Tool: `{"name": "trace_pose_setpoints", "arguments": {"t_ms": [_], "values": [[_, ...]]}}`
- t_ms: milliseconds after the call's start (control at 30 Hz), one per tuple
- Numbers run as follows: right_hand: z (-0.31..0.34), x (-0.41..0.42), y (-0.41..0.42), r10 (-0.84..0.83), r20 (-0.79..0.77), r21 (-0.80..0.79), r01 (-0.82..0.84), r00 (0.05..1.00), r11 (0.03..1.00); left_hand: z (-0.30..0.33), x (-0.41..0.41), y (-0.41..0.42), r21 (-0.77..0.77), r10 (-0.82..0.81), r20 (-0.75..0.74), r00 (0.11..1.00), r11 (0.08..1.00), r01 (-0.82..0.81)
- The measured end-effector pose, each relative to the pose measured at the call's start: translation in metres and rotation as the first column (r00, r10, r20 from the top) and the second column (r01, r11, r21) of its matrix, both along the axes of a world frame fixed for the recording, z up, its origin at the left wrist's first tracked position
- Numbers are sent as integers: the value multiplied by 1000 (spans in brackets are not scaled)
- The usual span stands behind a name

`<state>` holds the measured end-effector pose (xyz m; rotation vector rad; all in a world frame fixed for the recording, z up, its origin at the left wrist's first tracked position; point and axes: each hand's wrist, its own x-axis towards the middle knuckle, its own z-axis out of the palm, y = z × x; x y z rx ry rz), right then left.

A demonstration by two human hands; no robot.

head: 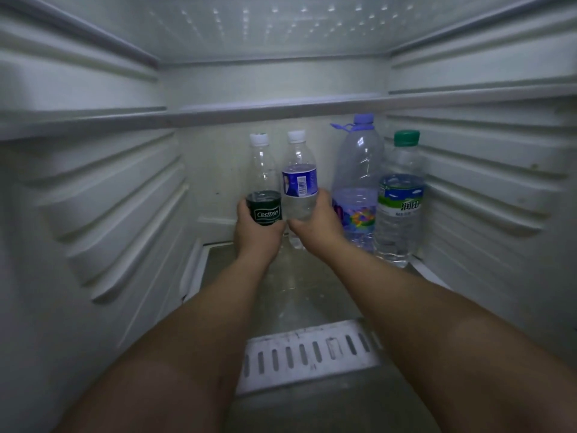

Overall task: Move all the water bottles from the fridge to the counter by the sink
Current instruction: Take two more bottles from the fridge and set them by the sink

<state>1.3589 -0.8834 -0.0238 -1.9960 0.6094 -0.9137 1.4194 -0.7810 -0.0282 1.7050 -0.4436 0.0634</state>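
Fridge floor (312,295): 4 bottles upright at back, vent strip (312,354) up front.

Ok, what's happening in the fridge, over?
Left hand shut on green-label clear plastic bottle. Right hand shut on blue-label clear plastic bottle. Tall purple-capped bottle and green-capped bottle untouched. Nothing blocking.

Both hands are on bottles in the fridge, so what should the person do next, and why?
Probably lift both bottles a little and draw them straight back out. The left hand already wraps the green-label bottle and the right hand wraps the blue-label bottle, both upright. The tall purple-cap bottle stands close beside the right hand, so pulling straight back should avoid knocking it.
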Motion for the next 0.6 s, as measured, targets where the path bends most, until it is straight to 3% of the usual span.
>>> {"name": "trace_pose_setpoints", "arguments": {"t_ms": [333,600], "values": [[1,-37,20,30,-5,-22,-30,1000,999,0,-26,25,-32,-53,-12,999,998,52],[-2,-74,45,64,12,51,-65,998,997,-3,-66,55,-60,-38,-15,999,997,37]]}}
